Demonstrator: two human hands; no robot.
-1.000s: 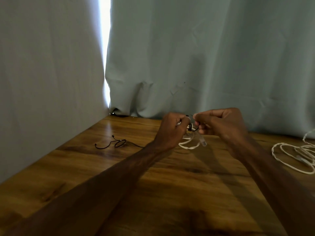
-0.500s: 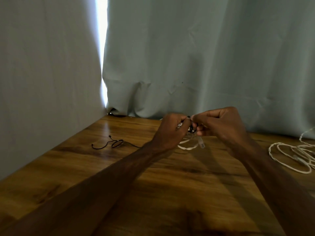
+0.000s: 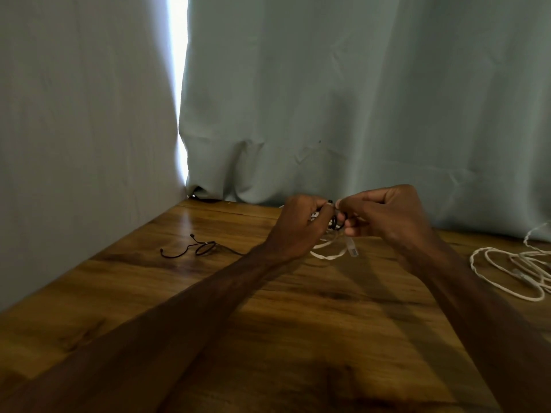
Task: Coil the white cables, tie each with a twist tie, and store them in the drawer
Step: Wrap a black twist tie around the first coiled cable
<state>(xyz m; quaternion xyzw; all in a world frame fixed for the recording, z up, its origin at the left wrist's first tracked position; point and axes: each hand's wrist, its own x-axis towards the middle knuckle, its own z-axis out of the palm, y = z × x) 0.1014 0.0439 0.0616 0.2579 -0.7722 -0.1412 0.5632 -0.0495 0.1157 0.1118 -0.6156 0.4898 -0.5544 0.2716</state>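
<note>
Pinching twist tie [image 3: 336, 221] on coiled white cable [image 3: 328, 257]

The curtain [image 3: 357, 114] closes the counter's [image 3: 268, 338] far edge. Before it, a black twist tie [image 3: 197, 248] lies left and a loose white cable [image 3: 519, 274] right; bare wood spreads nearer.

Wooden surface [image 3: 328, 323], glossy brown grain.
Black twist tie [image 3: 199, 248] lies loose toward the far left corner; an uncoiled white cable [image 3: 517, 271] sprawls at the right edge, well apart.
</note>
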